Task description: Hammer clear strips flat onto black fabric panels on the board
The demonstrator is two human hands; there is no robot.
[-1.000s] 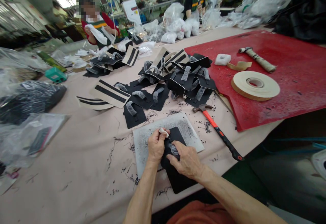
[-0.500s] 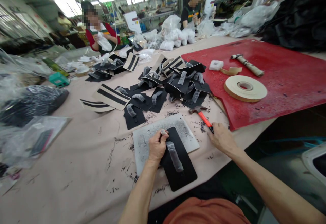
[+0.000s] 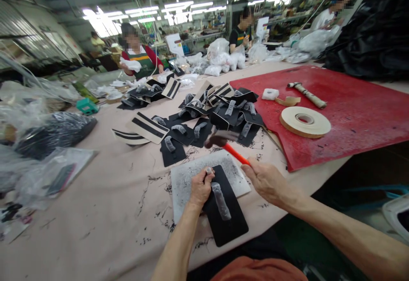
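My right hand is wrapped round the orange handle of a claw hammer, its head raised and blurred above the white board. My left hand is closed at the upper left edge of a black panel. A small pale round end shows at the top of that fist; what it belongs to is hidden. The panel carries a handle wrapped in clear plastic and lies partly over the speckled white board, overhanging its near edge.
More black panels with wrapped handles lie piled beyond the board. On the right, a red sheet bears a roll of tape and a wrapped hammer-like tool. Plastic bags fill the left side. Several co-workers are at the back.
My right hand has lifted the hammer off the table and swung it leftward, over the far edge of the board. My left hand keeps its place on the panel. The view has tilted up slightly.
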